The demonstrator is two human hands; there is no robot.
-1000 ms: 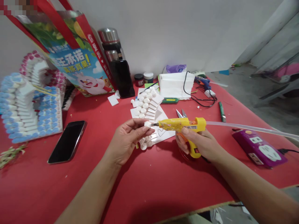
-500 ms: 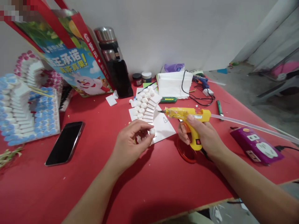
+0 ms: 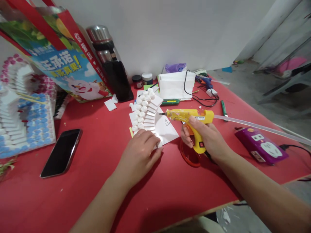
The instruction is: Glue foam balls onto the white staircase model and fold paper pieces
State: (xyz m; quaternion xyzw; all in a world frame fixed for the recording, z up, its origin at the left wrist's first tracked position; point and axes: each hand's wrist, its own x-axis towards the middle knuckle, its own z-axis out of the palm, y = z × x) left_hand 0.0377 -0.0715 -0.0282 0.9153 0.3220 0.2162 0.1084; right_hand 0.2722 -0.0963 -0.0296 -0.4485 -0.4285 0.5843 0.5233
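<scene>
A yellow hot glue gun [image 3: 186, 115] with a clear glue stick in its back is gripped in my right hand [image 3: 206, 132]. Its metal nozzle points left, just off the white model. My left hand [image 3: 139, 153] is closed over the near end of the model, with a small round white piece [image 3: 159, 144] at its fingertips. The model is a curved row of white steps [image 3: 150, 119] edged with round white pieces [image 3: 141, 114]. It rests on a sheet of white card [image 3: 167, 132], partly hidden by my left hand. Beneath the glue gun lies something with red loop handles [image 3: 187, 158].
On the left are a phone [image 3: 62, 152], a blue-and-white stepped model [image 3: 40, 119] and a shopping bag [image 3: 65, 61]. A second phone [image 3: 119, 81] leans against a steel flask [image 3: 100, 38]. At right lies a purple power strip [image 3: 262, 145]; a green cutter [image 3: 170, 102] sits behind the model.
My left hand has turned palm-down and lowered toward the model's near end with the white piece. The glue gun keeps about the same place over the table, while the whole view has shifted slightly.
</scene>
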